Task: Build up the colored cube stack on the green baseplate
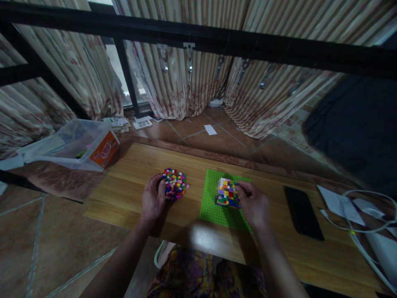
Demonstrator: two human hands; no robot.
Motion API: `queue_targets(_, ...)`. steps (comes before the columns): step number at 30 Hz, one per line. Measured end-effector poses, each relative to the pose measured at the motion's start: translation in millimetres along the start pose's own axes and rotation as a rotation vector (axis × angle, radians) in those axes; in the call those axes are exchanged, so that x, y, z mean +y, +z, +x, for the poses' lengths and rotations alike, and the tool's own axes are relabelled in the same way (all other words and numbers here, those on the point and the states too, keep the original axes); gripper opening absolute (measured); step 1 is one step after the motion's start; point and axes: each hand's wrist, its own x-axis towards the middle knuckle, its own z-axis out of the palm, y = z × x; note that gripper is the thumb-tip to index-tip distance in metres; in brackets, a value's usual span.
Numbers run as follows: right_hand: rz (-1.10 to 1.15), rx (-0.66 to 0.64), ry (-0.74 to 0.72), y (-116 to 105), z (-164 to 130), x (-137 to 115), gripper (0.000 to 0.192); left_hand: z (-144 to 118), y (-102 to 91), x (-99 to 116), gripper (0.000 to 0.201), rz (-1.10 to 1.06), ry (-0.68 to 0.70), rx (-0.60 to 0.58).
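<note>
A heap of tiny multicoloured toy bricks (175, 185) lies on the wooden table. My left hand (152, 198) rests at the heap's left edge, its thumb and fingers curved and a little apart. To the right is a green studded baseplate (211, 207), which carries a block built of small coloured bricks (228, 192) with a white row along its far edge. Over that block's right side, my right hand (254, 203) has thumb and forefinger pinched together. Whatever sits between those fingertips is too small or hidden to make out.
A black phone (303, 213) lies right of the baseplate, beside white cables (356, 229) and paper (339, 203). Beyond the table's left end stands a clear plastic tub (77, 142) with an orange label. A dark metal rail (198, 35) crosses ahead, before striped curtains (192, 91).
</note>
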Motion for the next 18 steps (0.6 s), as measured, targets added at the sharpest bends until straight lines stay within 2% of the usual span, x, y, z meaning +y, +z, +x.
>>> queue_targets(6, 0.029, 0.103, -0.003, 7, 6, 15, 0.046, 0, 0.1, -2, 0.035, 0.009, 0.019, -0.006)
queue_targets(12, 0.167, 0.018, 0.144, 17, 10, 20, 0.051, 1, 0.8, -2, 0.035, 0.009, 0.013, -0.005)
queue_targets(18, 0.205, -0.058, 0.129, 17, 9, 17, 0.051, 1, 1.1, -2, 0.034, 0.009, 0.013, -0.012)
